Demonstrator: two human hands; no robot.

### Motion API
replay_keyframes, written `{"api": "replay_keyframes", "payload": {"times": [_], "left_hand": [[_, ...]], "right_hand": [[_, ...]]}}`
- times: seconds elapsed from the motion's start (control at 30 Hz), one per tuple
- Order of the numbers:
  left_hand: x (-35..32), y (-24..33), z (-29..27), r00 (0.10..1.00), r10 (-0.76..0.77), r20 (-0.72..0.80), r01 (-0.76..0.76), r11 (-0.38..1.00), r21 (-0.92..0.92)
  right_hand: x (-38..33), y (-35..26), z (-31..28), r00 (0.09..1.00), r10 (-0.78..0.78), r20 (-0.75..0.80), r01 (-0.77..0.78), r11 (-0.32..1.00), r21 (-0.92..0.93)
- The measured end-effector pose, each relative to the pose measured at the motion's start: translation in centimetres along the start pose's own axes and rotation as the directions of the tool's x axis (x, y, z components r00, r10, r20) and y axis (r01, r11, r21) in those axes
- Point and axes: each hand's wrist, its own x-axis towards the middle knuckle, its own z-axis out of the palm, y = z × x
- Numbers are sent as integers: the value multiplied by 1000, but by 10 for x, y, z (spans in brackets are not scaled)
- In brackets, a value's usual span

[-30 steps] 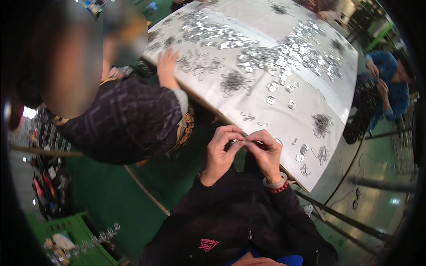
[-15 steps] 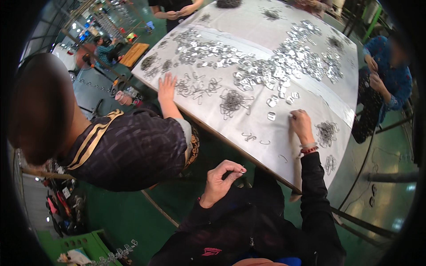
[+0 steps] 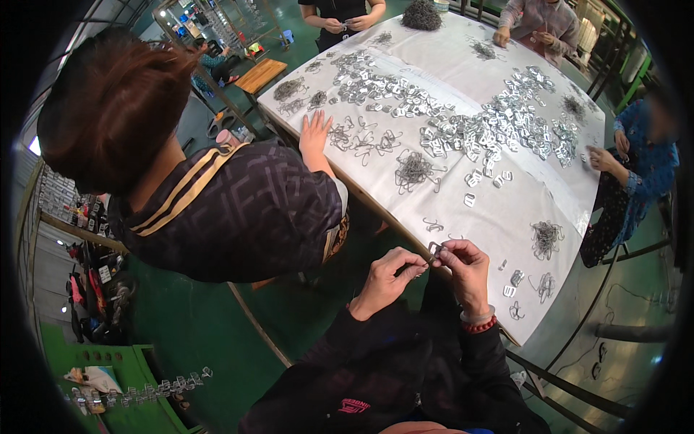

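Note:
My two hands meet just off the near edge of the white-covered table (image 3: pixel 491 226). Between the fingertips of my right hand (image 3: pixel 468 276) is a small metal buckle (image 3: pixel 437 249) with an open frame. My left hand (image 3: pixel 387 282) pinches close beside it, touching or nearly touching the buckle; what those fingers hold is too small to make out. On the tabletop beyond lie a few bent wire hooks (image 3: pixel 433 226) and a tangled pile of wire hooks (image 3: pixel 414 172). Right of my right hand are a couple of loose buckles (image 3: pixel 510 291).
A broad heap of flat silver buckles (image 3: pixel 463 134) covers the table's middle. More wire hooks (image 3: pixel 546 239) lie to the right. At my left a person in a dark patterned shirt (image 3: pixel 246 210) rests a hand (image 3: pixel 315 137) on the table. Other people work around the far and right sides.
My right hand has drawn back from over the table to meet my left hand, which has moved slightly up and right. The view has shifted, and the person at right has reached toward the table.

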Motion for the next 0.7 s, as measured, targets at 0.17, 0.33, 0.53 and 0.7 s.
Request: {"api": "replay_keyframes", "payload": {"times": [0.17, 0.33, 0.53, 0.7], "left_hand": [[-4, 3, 3, 999, 45, -26, -44, 999, 19], [-11, -4, 7, 1000, -22, 7, 22, 999, 36], [-12, -24, 1, 982, -176, -72, 168, 979, -112], [72, -100, -23, 920, -362, -149, 390, 879, 275]], "right_hand": [[-24, -11, 20, 995, -99, -8, 97, 985, -146], [-25, -3, 21, 986, -159, -52, 156, 986, -57], [-20, 1, 19, 991, -131, 23, 132, 991, -37], [-17, 2, 15, 988, -123, 93, 126, 992, -19]]}}
